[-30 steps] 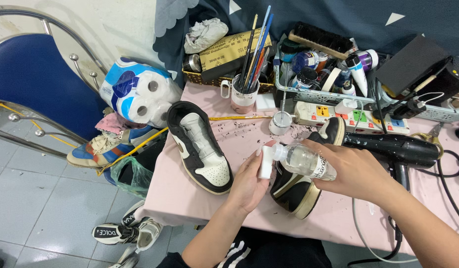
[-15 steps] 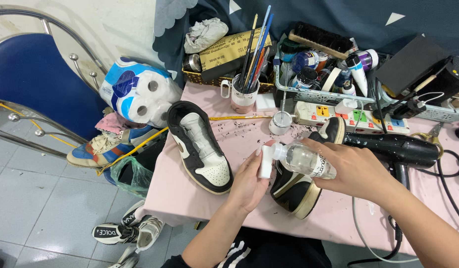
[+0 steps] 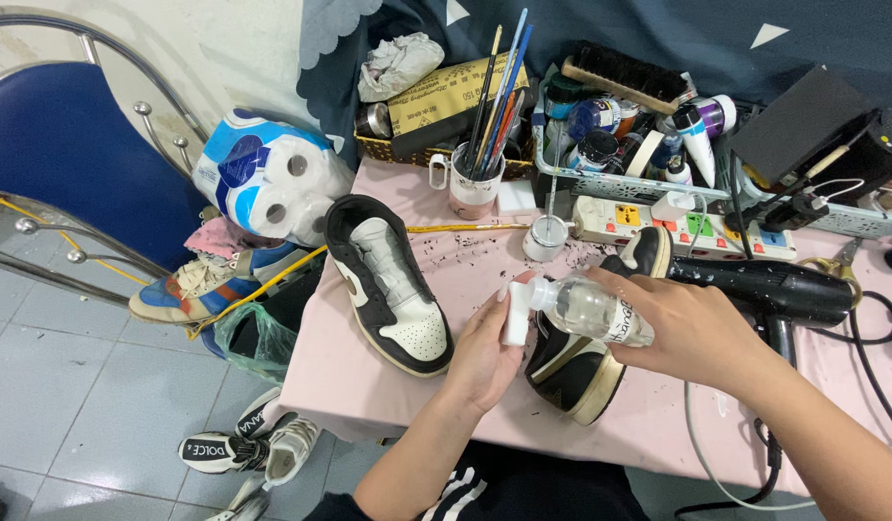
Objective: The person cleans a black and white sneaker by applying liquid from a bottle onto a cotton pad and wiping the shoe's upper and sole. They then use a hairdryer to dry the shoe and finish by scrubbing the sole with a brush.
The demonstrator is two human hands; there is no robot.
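My right hand [image 3: 699,331] grips a small clear plastic bottle [image 3: 589,310], tipped on its side with the neck pointing left. At that neck my left hand [image 3: 485,355] holds a small white pad [image 3: 516,311] against the bottle's mouth. Both hands hover over a black, brown and cream high-top sneaker [image 3: 579,359] lying on the pink table [image 3: 350,376]. Its partner, a black and white high-top sneaker [image 3: 388,282], lies to the left, sole down and toe toward me.
A black hair dryer [image 3: 776,287] and a power strip [image 3: 697,224] lie behind my right hand. A mug of paintbrushes [image 3: 477,177], a small white cup [image 3: 545,238] and baskets of bottles line the back. A pack of toilet rolls [image 3: 269,179], a blue chair [image 3: 70,164] and loose sneakers sit left.
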